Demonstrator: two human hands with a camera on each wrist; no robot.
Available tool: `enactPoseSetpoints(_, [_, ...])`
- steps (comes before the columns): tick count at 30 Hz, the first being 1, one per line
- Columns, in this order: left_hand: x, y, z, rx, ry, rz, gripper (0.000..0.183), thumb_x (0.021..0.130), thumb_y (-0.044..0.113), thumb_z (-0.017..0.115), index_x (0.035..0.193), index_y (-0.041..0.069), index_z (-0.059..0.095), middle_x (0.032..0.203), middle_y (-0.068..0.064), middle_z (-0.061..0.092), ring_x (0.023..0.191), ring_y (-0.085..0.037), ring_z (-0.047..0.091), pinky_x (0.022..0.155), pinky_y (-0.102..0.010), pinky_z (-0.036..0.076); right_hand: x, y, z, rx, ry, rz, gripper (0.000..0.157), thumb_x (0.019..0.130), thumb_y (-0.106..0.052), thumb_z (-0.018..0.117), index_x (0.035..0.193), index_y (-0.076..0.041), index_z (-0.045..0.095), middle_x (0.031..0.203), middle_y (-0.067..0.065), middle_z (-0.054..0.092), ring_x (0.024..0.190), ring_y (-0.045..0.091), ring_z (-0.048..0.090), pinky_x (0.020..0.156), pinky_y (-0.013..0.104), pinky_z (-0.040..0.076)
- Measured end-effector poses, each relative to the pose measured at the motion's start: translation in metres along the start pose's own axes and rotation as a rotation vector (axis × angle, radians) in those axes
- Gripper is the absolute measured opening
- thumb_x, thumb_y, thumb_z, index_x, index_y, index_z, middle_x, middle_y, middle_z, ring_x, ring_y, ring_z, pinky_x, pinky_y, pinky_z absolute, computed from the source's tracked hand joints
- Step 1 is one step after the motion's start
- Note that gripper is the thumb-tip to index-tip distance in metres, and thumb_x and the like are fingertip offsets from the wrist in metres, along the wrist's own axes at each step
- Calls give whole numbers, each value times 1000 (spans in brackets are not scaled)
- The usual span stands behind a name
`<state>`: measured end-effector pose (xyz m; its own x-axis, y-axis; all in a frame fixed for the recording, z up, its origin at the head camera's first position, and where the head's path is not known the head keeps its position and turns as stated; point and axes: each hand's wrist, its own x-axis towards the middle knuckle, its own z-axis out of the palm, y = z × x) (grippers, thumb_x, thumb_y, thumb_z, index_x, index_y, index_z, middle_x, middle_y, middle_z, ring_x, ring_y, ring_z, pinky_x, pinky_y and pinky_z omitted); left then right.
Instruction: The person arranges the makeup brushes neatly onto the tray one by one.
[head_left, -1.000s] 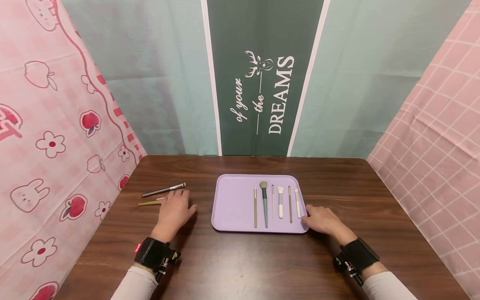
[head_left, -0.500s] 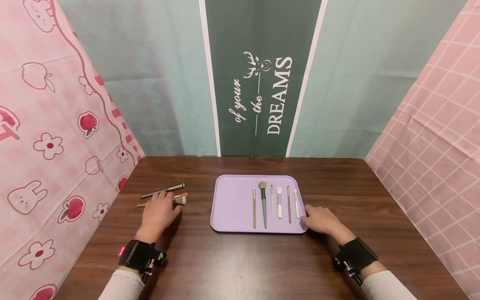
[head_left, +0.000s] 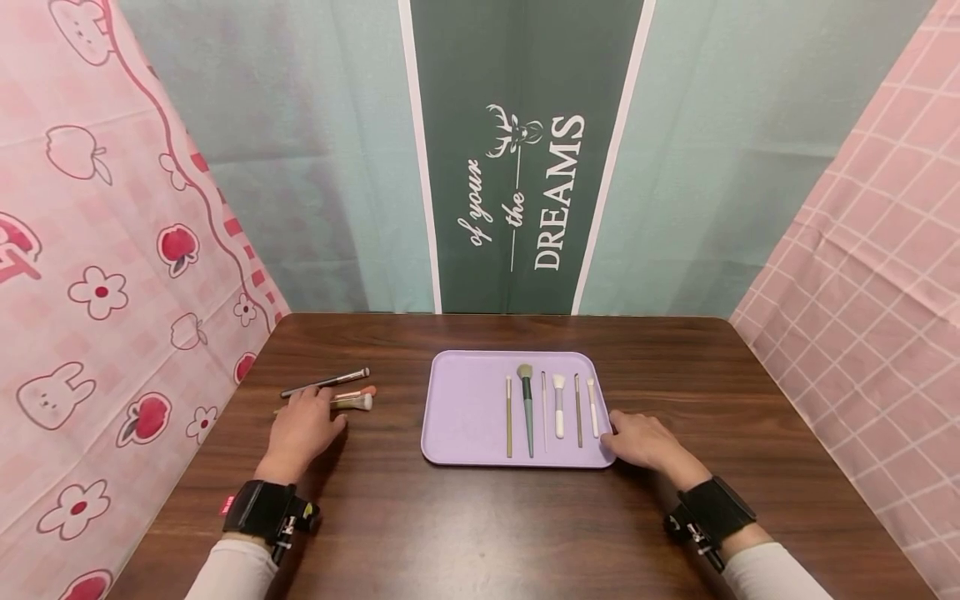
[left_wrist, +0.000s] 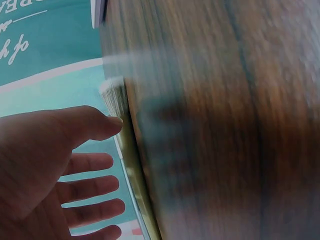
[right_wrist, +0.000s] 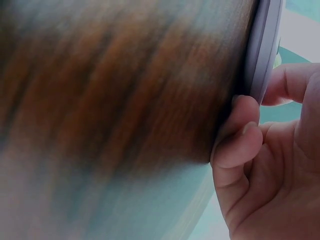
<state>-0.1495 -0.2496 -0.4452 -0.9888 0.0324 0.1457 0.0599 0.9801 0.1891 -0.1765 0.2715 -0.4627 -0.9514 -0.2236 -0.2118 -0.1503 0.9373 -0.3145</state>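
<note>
My left hand (head_left: 300, 429) rests low over a small group of makeup brushes at the table's left side, fingers extended and holding nothing. Partly under it lie an olive-handled brush with pale bristles (head_left: 360, 402) and a brush with an orange tip (head_left: 369, 390); their handles are mostly hidden. In the left wrist view the thumb (left_wrist: 102, 122) overlaps the olive brush (left_wrist: 131, 165). Just beyond lies a dark-handled brush (head_left: 322, 383). My right hand (head_left: 643, 439) holds the right edge of the lilac tray (head_left: 465, 408) near its front corner; in the right wrist view its fingers (right_wrist: 242, 147) curl at the rim.
Several brushes stand in a row on the tray's right half, among them a large green-handled one (head_left: 528, 408) and a white one (head_left: 559, 404). Printed cloths hang behind the dark wooden table (head_left: 480, 533) and at both sides.
My left hand has drawn back to the left and toward me, uncovering the bristle ends of the pale and orange brushes. The right hand and tray stay in place.
</note>
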Motion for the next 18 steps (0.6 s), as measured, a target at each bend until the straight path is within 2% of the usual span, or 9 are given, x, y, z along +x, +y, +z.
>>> enactPoseSetpoints(11, [3, -12, 5, -10, -39, -16, 41, 89, 23, 74, 116, -6, 64, 117, -30, 59, 115, -50, 54, 87, -68, 46, -2, -2, -1, 4, 0, 0, 22, 90, -25, 61, 101, -6, 62, 82, 3, 58, 72, 23, 53, 62, 36, 41])
enactPoseSetpoints(18, [3, -14, 6, -4, -33, -3, 33, 90, 17, 73, 114, -4, 64, 113, -28, 61, 110, -49, 56, 84, -66, 48, -2, -1, -1, 7, 4, -2, 22, 90, -25, 61, 102, -6, 62, 83, 4, 59, 73, 23, 53, 63, 37, 41])
